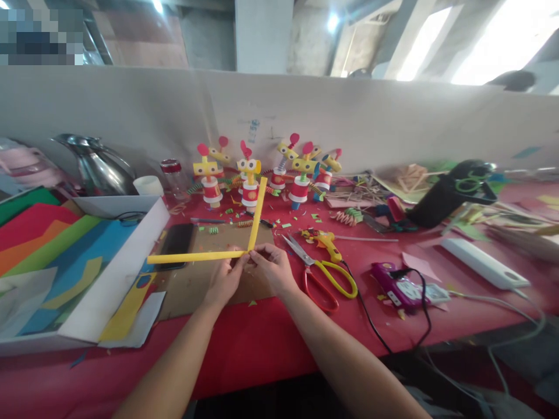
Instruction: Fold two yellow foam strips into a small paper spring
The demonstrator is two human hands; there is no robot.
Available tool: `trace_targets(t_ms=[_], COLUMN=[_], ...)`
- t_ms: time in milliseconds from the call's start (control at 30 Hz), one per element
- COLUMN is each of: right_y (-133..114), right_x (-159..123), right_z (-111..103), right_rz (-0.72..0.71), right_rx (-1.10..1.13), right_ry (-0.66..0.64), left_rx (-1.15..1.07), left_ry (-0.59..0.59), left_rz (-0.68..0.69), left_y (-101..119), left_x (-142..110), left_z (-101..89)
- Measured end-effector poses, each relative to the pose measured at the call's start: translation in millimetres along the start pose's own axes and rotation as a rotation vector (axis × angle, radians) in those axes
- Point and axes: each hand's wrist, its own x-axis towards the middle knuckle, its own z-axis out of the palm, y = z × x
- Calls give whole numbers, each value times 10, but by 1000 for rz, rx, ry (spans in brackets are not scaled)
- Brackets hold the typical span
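Observation:
Two yellow paper strips (196, 256) meet at a corner between my hands, one running left, the other (258, 209) rising away from me. My left hand (227, 278) and my right hand (273, 269) both pinch that corner joint, fingers closed on it. Under them lies a brown cardboard sheet (196, 285) on the red table (262, 343). A black phone (174, 244) lies just behind the left strip.
Red-and-yellow scissors (321, 273) and a yellow glue gun (325, 241) lie right of my hands. A purple power strip (399, 288) with cables sits further right. A white box of coloured paper (65, 262) stands left. Several paper robot figures (251, 180) line the back wall.

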Motion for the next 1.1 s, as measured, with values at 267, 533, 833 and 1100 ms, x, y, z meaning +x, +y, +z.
trace_targets(t_ms=[267,533,833,1100], right_y=[-3,25,7,82], right_x=[15,23,17,20], right_z=[-26,-15,8,15], right_rz=[98,136,82,61], right_rx=[168,148,113,76], right_ry=[-14,-6,-9,8], left_rx=[-422,-735,-814,-761], left_ry=[-30,33,56,-11], left_rz=[-166,-385,-461,-380], left_y=[-39,-45,-2,-94], left_x=[92,121,124,149], left_z=[17,-10,-17,-23])
